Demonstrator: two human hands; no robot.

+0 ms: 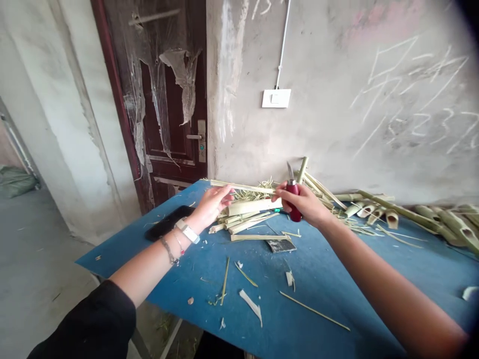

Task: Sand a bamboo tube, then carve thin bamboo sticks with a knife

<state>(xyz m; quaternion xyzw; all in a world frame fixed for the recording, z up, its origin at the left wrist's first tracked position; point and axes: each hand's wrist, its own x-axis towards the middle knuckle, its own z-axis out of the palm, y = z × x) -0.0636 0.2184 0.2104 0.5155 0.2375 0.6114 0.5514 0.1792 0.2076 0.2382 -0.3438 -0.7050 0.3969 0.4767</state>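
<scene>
A thin, pale bamboo strip stretches between my two hands above a heap of split bamboo. My left hand, with a white watch on the wrist, is closed on the strip near its left end. In my right hand is a knife with a red handle, its short curved blade pointing up; the right end of the strip meets these fingers. Below the strip lie wider split bamboo pieces and several narrow ones. Pale shavings are piled behind them.
The blue table carries scattered slivers and a dark flat block. A black object lies by my left wrist. Bamboo tubes rest along the wall at right. A dark red door stands behind.
</scene>
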